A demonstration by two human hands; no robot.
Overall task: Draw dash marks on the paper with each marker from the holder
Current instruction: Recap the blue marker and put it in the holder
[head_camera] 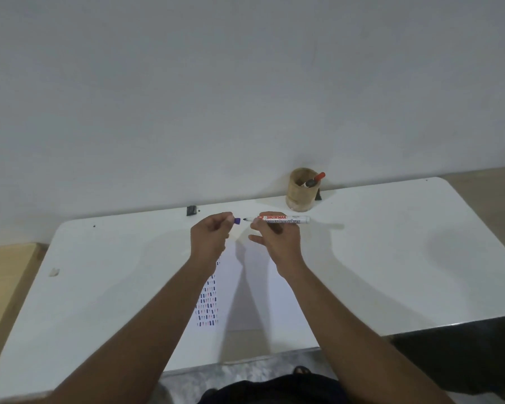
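Observation:
My right hand [274,240] holds a white board marker [286,219] level above the table, its bare tip pointing left. My left hand [212,236] pinches the marker's purple cap [237,221], a small gap away from the tip. Below both hands lies the white paper [245,295], with rows of short blue, red and purple dashes [208,304] along its left part. A round wooden holder [301,189] stands at the table's far edge, with a red-capped marker [318,177] and a dark marker [309,183] leaning in it.
The white table [391,258] runs up to a plain wall. A small black clip [191,210] sits at the far edge, another dark object [319,195] behind the holder. A small scrap [54,272] lies near the left edge. Wooden floor shows at the left.

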